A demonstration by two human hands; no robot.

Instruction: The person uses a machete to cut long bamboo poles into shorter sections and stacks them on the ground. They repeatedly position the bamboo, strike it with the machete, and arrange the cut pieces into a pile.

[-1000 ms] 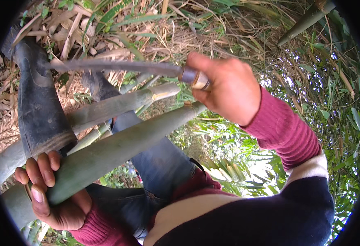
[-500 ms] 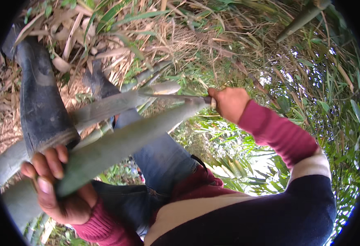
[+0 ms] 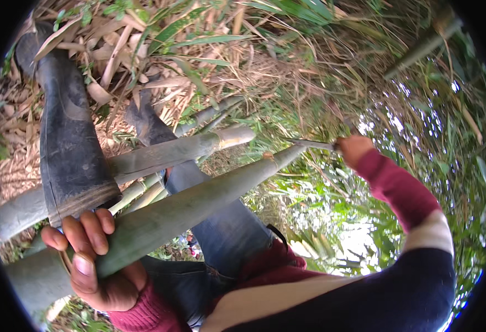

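Note:
A thick green bamboo pole [image 3: 199, 202] slants across my lap from lower left up to the right. My left hand [image 3: 96, 265] is closed round its near part, fingers over the top and thumb in front. Out to the right, my right hand [image 3: 355, 150] grips the handle of a machete [image 3: 314, 144], whose thin blade points left, by the pole's far tip. Whether blade and tip touch, I cannot tell. A paler brown ring marks a joint on the pole near that end. The handle is mostly hidden in my fingers.
A second bamboo pole [image 3: 171, 157] lies behind the first, beside my dark rubber boot [image 3: 74, 133]. Thinner stalks [image 3: 215, 110] lie farther back. Dry leaves [image 3: 107, 55] cover the ground at left; a cut stalk [image 3: 422, 50] juts in at upper right among dense foliage.
My right hand and the machete have moved right, the blade sliding from over the pole toward its far tip. My left hand keeps its hold. The whole view has shifted slightly.

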